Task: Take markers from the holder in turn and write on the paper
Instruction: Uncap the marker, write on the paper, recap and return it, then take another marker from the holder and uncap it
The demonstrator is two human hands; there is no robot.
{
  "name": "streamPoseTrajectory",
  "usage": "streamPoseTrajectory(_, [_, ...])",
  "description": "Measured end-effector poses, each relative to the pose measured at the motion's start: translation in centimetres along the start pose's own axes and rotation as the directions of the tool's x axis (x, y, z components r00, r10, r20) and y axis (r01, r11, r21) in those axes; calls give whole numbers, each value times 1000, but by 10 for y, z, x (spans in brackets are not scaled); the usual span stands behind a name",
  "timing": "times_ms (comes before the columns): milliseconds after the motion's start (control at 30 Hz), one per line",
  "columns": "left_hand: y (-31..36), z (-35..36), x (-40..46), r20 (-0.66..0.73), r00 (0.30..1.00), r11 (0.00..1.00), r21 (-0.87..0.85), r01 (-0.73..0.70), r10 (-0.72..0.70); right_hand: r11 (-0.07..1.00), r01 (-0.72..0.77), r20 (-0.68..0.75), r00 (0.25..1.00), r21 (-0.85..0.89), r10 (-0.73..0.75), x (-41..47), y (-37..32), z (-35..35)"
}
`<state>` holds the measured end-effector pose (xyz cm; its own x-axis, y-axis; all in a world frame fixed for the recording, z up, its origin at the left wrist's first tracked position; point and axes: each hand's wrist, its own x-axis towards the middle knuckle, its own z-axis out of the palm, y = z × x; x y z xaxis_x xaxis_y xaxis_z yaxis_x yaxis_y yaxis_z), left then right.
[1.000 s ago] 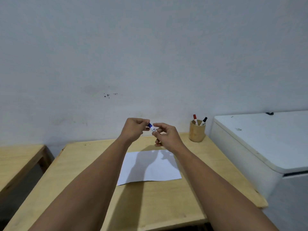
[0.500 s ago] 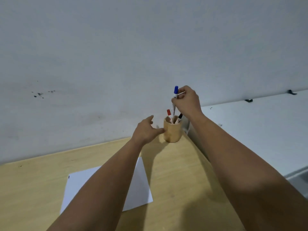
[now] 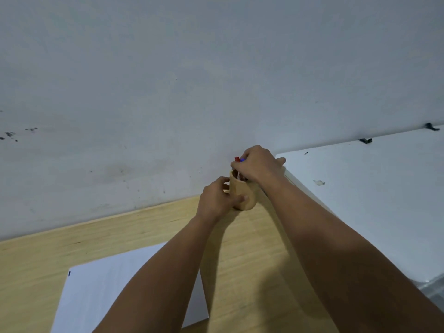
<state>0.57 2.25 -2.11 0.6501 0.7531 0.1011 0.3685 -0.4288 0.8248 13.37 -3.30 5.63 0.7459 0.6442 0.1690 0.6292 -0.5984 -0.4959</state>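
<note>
A wooden cup holder (image 3: 242, 195) stands at the back of the table next to the wall. My left hand (image 3: 216, 200) is wrapped around its left side, thumb across the front. My right hand (image 3: 258, 164) sits on top of the holder with its fingers curled over the marker tops. The blue marker (image 3: 242, 160) shows only its cap at my fingertips, pushed down into the cup. A red marker (image 3: 237, 159) cap pokes out just beside it. The white paper (image 3: 108, 296) lies near me at the left, partly under my left forearm, with a small blue mark at its far left corner.
The wooden table (image 3: 144, 231) runs against a grey-white wall (image 3: 192, 80). A white chest-like cabinet (image 3: 372, 200) butts against the table's right side, close to the holder and higher than the tabletop.
My right hand has dropped, sinking the blue marker into the holder. My left hand has closed on the holder's side. The view has moved closer.
</note>
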Motion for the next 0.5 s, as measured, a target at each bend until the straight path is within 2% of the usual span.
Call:
streamPoseTrajectory(67, [0,1,-1,-12,1000,1000,-1,4,-4,1000,-19,-7,1000,-8,19,1,-2,3])
streamPoseTrajectory(167, [1,0,-1,2,1000,1000,14,10,-10,995,-33,-95,995,95,42,1,-6,-2])
streamPoseTrajectory(300, [12,-12,-8,63,998,997,74,9,-14,951,85,-280,960,299,2,-4,-19,-32])
streamPoseTrajectory(433, [27,-39,-26,12,1000,991,129,27,-29,781,263,-359,932,567,-53,-15,-39,-66])
streamPoseTrajectory(500, [35,-60,-37,-39,999,992,125,31,-26,690,312,-341,935,653,-100,-26,-55,-77])
